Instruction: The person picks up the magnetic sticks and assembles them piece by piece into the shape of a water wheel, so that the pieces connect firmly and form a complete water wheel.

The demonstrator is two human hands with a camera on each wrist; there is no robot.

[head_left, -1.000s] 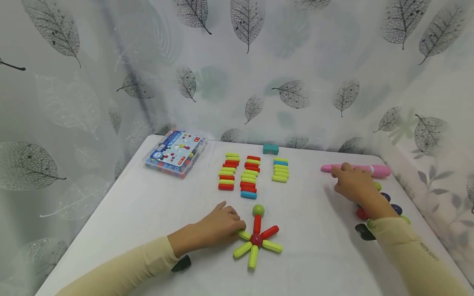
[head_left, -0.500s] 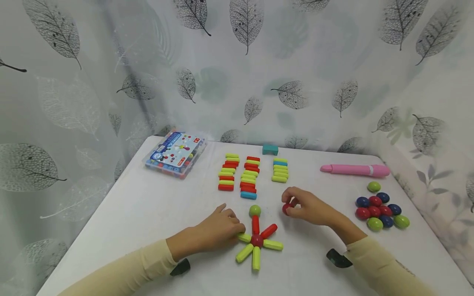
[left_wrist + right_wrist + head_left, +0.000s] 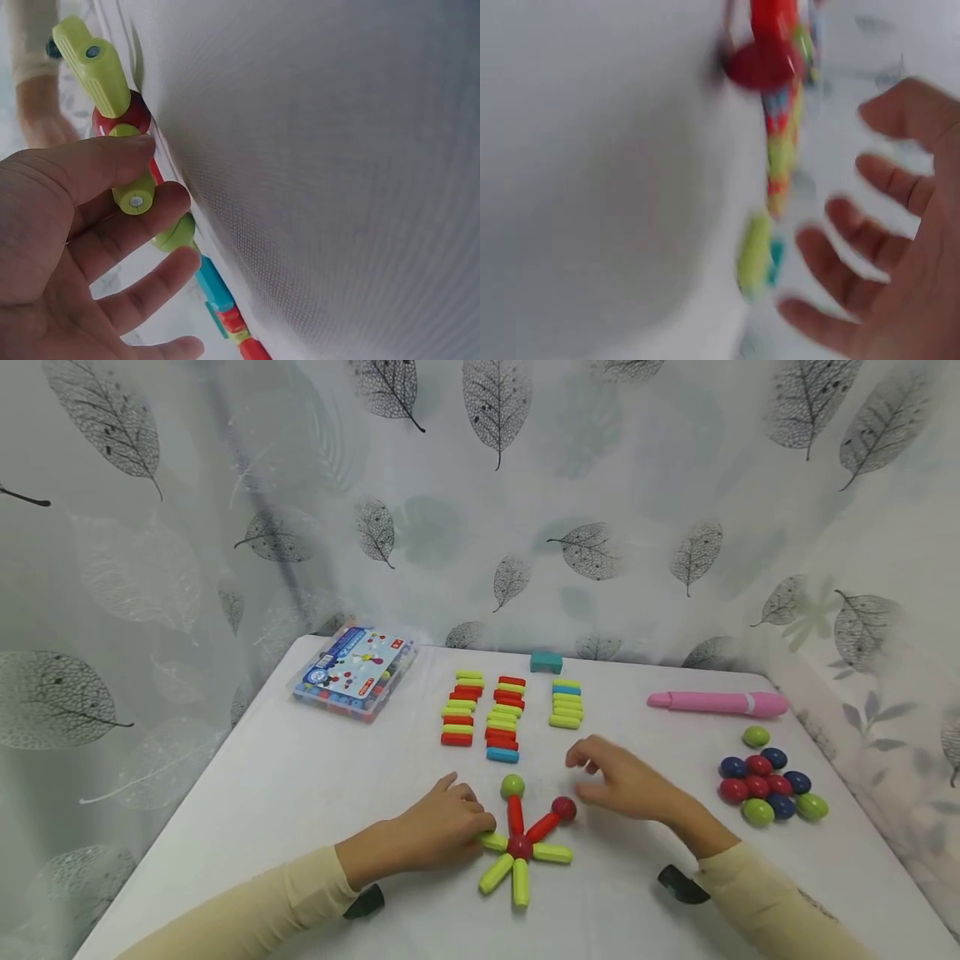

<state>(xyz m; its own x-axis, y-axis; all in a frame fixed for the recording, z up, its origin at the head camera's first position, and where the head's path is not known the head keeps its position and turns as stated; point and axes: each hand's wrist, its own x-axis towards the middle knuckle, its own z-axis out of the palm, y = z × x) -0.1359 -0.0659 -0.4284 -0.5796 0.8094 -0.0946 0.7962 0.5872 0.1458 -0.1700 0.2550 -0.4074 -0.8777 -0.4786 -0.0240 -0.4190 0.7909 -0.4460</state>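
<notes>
**Red ball seated on spoke, right hand off it**

White table (image 3: 300, 793) carried the star-shaped stick model (image 3: 521, 852) near centre. Left hand (image 3: 442, 827) pinned its left lime stick (image 3: 135, 196), fingers curled onto it. Right hand (image 3: 626, 781) hovered just right of the model, fingers spread, holding nothing. Red ball (image 3: 563, 808) sat on the far-right red spoke's tip. Judgement: that pinning grip mattered, because magnets could drag the hub. Spare balls (image 3: 768, 785) lay well right.

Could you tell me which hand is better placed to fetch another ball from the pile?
Right. The right hand is open and free, nearer the ball pile; the left hand pinches a green stick of the star.
</notes>
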